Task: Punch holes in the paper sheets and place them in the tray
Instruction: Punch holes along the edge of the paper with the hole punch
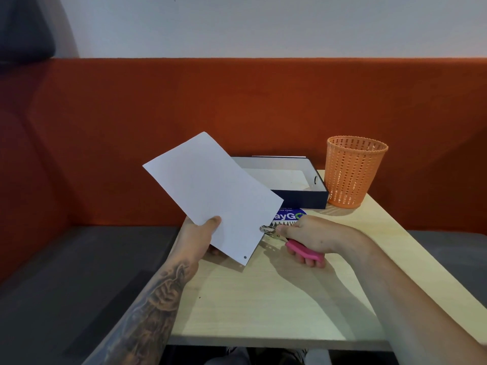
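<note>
While the paper sheet (210,191) is pinched by the left hand (200,233), tilted with its long axis away to the left, its near edge is met by the hole punch (274,231), gripped in the right hand (311,235); the tray (300,198) lies beyond, nearer the right hand.

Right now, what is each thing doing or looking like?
White paper sheet: held up, tilted, one hole punched near its bottom corner.
Pink-handled metal hole punch: at the sheet's edge.
Left hand: grip on the sheet.
Right hand: grip on the punch.
Dark blue box tray: open.
Orange plastic mesh basket: upright.
</note>
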`<state>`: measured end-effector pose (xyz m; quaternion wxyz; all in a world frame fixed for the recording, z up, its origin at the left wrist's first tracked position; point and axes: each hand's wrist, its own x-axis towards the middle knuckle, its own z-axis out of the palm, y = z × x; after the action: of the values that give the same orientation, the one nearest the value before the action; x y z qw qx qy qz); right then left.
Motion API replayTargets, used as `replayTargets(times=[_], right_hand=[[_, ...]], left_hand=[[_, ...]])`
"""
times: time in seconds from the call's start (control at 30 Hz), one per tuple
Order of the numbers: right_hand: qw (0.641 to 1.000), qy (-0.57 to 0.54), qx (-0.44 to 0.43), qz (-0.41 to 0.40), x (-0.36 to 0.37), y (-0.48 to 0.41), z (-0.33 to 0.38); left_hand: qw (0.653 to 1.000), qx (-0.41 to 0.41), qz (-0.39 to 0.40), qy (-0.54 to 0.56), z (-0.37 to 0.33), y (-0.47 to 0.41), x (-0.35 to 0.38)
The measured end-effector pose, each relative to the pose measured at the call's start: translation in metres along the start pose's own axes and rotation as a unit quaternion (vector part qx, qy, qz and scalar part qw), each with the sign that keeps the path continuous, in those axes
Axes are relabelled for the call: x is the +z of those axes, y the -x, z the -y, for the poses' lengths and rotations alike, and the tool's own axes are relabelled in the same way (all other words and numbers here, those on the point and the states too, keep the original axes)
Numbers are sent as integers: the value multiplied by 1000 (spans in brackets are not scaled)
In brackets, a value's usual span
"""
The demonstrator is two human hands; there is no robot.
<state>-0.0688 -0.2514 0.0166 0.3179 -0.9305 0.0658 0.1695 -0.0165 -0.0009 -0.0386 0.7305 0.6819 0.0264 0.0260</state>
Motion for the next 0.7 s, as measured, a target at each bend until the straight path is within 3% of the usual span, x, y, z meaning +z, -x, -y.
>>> replayTargets(times=[0.7], right_hand=[[998,14,43,31,-2,-6,8]], left_hand=[[998,-3,54,-44,4,-5,-3]])
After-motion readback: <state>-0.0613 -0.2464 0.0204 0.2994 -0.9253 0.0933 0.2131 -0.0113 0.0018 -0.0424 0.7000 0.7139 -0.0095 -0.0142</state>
